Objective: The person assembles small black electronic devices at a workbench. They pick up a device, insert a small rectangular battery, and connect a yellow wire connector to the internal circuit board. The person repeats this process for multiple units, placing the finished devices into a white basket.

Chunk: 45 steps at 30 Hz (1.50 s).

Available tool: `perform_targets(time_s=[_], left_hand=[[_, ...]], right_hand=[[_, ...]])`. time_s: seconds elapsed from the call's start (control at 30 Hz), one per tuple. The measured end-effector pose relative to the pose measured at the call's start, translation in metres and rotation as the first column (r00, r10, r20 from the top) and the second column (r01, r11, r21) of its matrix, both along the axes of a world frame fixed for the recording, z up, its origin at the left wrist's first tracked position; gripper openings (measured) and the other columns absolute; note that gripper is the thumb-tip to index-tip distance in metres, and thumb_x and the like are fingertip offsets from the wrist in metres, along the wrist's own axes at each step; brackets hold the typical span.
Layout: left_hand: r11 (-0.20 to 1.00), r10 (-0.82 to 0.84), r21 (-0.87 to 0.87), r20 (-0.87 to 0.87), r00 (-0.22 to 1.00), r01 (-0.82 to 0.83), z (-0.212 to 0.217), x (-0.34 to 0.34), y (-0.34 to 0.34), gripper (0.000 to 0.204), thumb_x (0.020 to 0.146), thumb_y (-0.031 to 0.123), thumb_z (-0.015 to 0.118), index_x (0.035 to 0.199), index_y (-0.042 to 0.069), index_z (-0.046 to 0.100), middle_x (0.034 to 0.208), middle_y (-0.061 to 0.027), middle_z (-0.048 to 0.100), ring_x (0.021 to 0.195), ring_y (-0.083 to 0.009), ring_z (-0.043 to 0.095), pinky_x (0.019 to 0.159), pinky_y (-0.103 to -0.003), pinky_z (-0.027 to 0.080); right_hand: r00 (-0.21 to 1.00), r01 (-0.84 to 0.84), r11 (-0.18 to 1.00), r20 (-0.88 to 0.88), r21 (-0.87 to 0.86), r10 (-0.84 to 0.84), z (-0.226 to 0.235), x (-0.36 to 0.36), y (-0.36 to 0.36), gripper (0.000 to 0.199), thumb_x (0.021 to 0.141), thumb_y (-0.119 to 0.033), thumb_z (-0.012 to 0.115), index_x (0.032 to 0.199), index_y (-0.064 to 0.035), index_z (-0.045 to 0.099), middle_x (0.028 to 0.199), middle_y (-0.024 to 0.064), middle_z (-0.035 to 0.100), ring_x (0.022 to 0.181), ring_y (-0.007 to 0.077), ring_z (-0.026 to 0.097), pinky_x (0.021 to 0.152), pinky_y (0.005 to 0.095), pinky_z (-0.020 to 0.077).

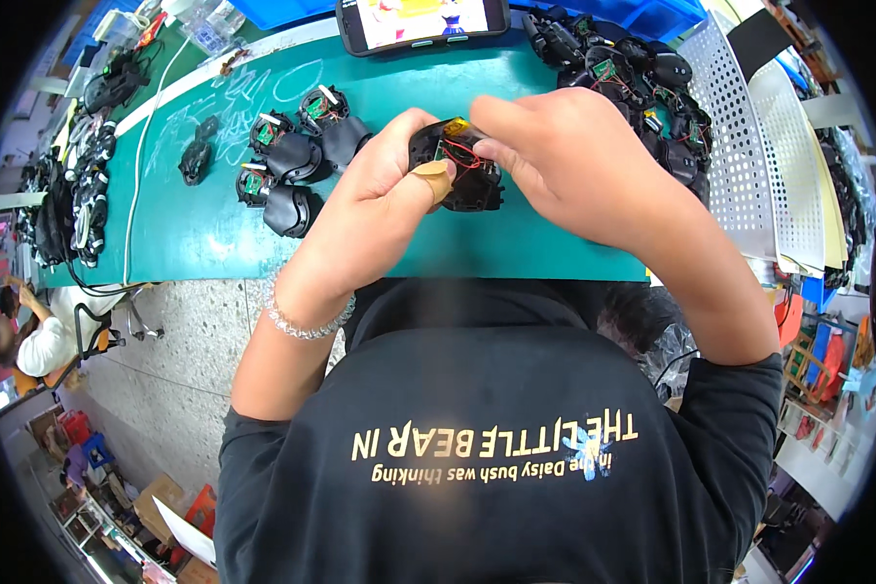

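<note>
Gripping an open black casing (pixel 475 198) above the green mat (pixel 545 255), we have our left hand (pixel 384 190) round its left side, a tan-covered thumb (pixel 433 182) hiding part of it; our right hand (pixel 555 146) sets its fingers at the upper right edge by red wires (pixel 460 148), though we cannot tell whether they clamp anything; the casing sits between both; leftward lie black casings (pixel 292 156) and a small part (pixel 196 163); our right forearm (pixel 691 253) partly blocks a heap of black parts (pixel 670 68) beside a perforated panel (pixel 735 146); beyond is a phone (pixel 423 23).
</note>
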<state>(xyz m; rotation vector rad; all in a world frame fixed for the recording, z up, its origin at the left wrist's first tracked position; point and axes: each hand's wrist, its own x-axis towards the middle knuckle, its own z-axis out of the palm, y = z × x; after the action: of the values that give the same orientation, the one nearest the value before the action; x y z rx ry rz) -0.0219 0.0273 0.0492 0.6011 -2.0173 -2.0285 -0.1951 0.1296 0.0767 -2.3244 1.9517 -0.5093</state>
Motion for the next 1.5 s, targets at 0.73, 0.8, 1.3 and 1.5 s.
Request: perform_targets(time_s=[0.73, 0.8, 1.3, 1.5], left_hand=[[0.974, -0.005, -0.222, -0.18, 0.984, -0.035, -0.015, 0.015, 0.013, 0.015, 0.092, 0.008, 0.048, 0.103, -0.001, 0.047, 0.085, -0.008, 0.054, 0.077, -0.0121, 0.049, 0.071, -0.026, 0.043], [0.95, -0.029, -0.31, -0.229, 0.973, -0.045, -0.017, 0.015, 0.013, 0.015, 0.091, 0.007, 0.048, 0.102, -0.001, 0.047, 0.083, -0.0102, 0.054, 0.075, -0.0151, 0.05, 0.07, -0.027, 0.043], [0.947, -0.192, -0.295, -0.189, 0.963, 0.131, -0.029, 0.015, 0.004, 0.018, 0.086, 0.002, 0.046, 0.104, -0.001, 0.045, 0.078, -0.0155, 0.052, 0.069, -0.0297, 0.052, 0.065, -0.033, 0.042], [0.974, -0.168, -0.182, -0.175, 0.97, 0.136, -0.043, 0.015, 0.0, 0.017, 0.089, 0.003, 0.047, 0.105, -0.001, 0.045, 0.086, -0.0106, 0.053, 0.074, -0.02, 0.051, 0.069, -0.03, 0.043]], right_hand=[[0.888, -0.052, 0.96, 0.426, -0.277, 0.171, -0.042, 0.014, -0.003, 0.031, 0.089, -0.033, 0.051, 0.086, -0.0029, 0.055, 0.08, 0.0111, 0.055, 0.073, 0.033, 0.055, 0.061, 0.0405, 0.0421], [0.92, -0.095, 0.955, 0.342, -0.281, 0.192, -0.04, 0.013, -0.001, 0.035, 0.088, -0.038, 0.052, 0.084, -0.0031, 0.055, 0.078, 0.0106, 0.053, 0.07, 0.0323, 0.053, 0.059, 0.0401, 0.0403], [0.843, -0.149, 0.971, 0.489, -0.185, 0.223, -0.056, 0.013, 0.002, 0.032, 0.087, -0.034, 0.053, 0.079, -0.0033, 0.05, 0.073, 0.0113, 0.048, 0.063, 0.0325, 0.048, 0.054, 0.0404, 0.038], [0.827, -0.128, 0.982, 0.533, -0.135, 0.181, -0.072, 0.013, -0.005, 0.035, 0.088, -0.036, 0.052, 0.076, -0.0033, 0.049, 0.072, 0.011, 0.047, 0.063, 0.0319, 0.047, 0.054, 0.0401, 0.0371]])
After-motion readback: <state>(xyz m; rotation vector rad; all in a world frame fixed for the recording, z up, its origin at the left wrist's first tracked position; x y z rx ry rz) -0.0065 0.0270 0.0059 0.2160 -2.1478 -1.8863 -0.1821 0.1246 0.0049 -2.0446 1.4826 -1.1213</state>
